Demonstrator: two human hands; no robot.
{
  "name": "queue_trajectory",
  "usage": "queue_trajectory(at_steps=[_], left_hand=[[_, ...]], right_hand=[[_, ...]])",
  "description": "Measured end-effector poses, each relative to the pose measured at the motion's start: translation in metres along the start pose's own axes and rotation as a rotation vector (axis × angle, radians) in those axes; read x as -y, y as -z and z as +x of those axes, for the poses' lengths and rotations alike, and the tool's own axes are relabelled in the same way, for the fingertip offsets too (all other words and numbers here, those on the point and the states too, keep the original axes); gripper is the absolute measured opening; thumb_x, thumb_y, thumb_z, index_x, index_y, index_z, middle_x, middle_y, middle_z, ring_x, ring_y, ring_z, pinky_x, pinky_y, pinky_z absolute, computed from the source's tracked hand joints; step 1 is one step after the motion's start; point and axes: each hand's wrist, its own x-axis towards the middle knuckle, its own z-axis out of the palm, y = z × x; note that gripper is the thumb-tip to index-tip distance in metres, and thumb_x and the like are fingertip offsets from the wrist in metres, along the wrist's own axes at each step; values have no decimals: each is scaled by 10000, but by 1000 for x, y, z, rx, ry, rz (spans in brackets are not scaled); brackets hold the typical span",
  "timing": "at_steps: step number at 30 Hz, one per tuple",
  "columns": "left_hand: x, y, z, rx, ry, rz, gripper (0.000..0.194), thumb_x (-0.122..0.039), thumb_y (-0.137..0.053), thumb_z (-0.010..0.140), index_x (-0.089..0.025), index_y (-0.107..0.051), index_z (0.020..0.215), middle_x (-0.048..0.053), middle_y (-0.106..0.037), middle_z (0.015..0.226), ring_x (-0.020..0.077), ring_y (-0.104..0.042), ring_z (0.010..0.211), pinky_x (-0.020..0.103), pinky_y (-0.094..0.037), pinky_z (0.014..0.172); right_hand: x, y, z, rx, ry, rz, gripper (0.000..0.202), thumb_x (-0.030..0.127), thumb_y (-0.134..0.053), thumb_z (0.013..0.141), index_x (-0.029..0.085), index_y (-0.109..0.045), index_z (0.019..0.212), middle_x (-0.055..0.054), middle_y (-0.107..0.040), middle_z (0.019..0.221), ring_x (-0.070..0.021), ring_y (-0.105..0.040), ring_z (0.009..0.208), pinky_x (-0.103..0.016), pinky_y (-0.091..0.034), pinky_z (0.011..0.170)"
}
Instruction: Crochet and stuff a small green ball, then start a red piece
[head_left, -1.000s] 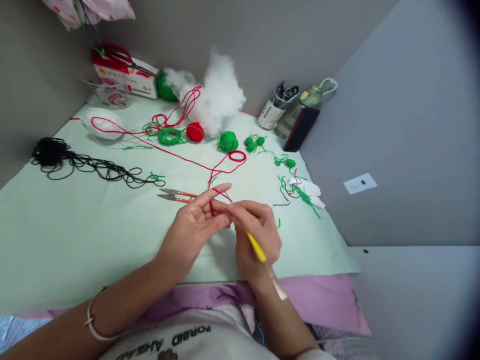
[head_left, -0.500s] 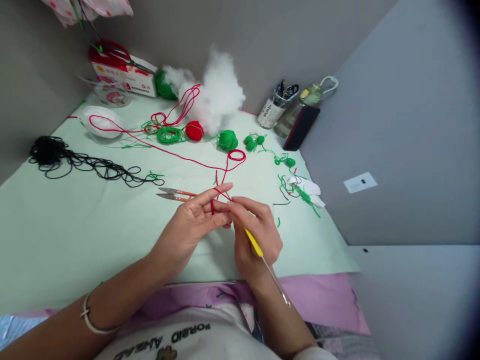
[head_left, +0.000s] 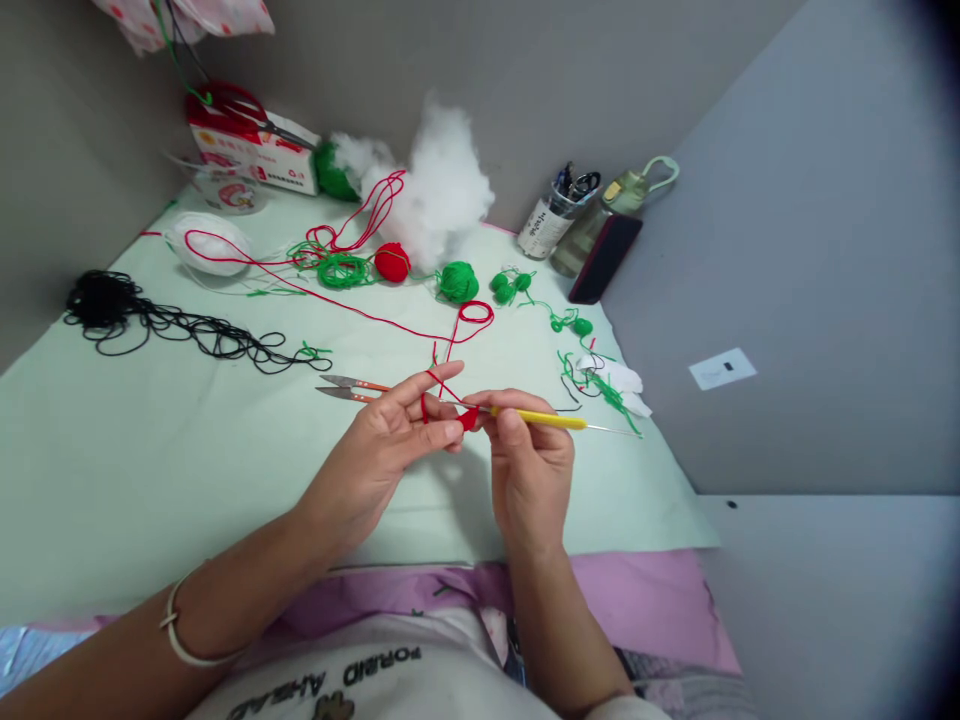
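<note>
A small piece of red crochet work (head_left: 469, 418) is pinched between the thumb and fingers of my left hand (head_left: 397, 425). Red yarn (head_left: 448, 350) wraps round that hand's fingers and passes over its raised index finger. My right hand (head_left: 531, 465) grips a crochet hook (head_left: 551, 418) by its yellow handle. The hook lies nearly level, its thin metal tip at the red piece and its other metal end pointing right. Just behind my left hand, orange-handled thread snips (head_left: 349, 388) lie on the table, partly hidden by the fingers.
Black yarn (head_left: 105, 300) trails across the left side. At the back are white stuffing (head_left: 446, 190), a red ball (head_left: 391, 262), green yarn balls (head_left: 457, 283) and a box (head_left: 255, 150). Right of these stand a pen cup (head_left: 546, 225), a bottle (head_left: 581, 235) and a phone (head_left: 606, 258). Green scraps (head_left: 611, 395) lie at right.
My right hand has turned, swinging the hook from steeply slanted towards me to nearly level. The red piece now shows between the hands. My left hand has barely moved.
</note>
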Motion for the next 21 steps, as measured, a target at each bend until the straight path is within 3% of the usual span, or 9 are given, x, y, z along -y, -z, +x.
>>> queue_trajectory(at_steps=[4, 6, 8, 15, 21], left_hand=[[2, -3, -1, -43, -67, 15, 573, -196, -844, 807, -250, -671, 1350, -50, -658, 811, 86, -591, 797, 224, -472, 834], [1, -4, -1, -33, -41, -4, 568, -203, -840, 806, -228, -668, 1347, -38, -675, 820, 95, -602, 793, 234, -480, 820], [0, -4, -1, -15, 2, -20, 539, -209, -832, 811, -201, -678, 1328, -31, -679, 815, 99, -610, 773, 244, -486, 812], [-3, 1, 1, -3, -4, 23, 469, -192, -808, 837, -240, -717, 1296, -30, -652, 868, 94, -612, 822, 237, -473, 850], [-5, 5, -1, -23, -57, 126, 446, -208, -817, 824, -257, -743, 1261, -26, -637, 855, 112, -602, 862, 257, -489, 884]], right_hand=[[0, -3, -6, -38, 365, -466, 244, 117, -663, 943, 277, -785, 1081, -72, -791, 1034, -206, -743, 957, -376, -619, 812], [-1, -5, -8, -71, 469, -522, 307, 94, -667, 934, 307, -782, 1123, -73, -794, 1094, -214, -749, 978, -390, -623, 813], [0, -5, -8, -95, 392, -391, 287, 109, -653, 951, 313, -786, 1101, -57, -802, 1078, -214, -755, 987, -398, -629, 830], [5, 4, 2, -18, -129, 153, 115, 305, -649, 990, 246, -746, 974, -29, -807, 929, -166, -749, 797, -326, -619, 741], [11, 10, 3, 31, -122, 145, 147, 318, -586, 1031, 227, -692, 985, -28, -805, 900, -167, -762, 798, -333, -621, 748]])
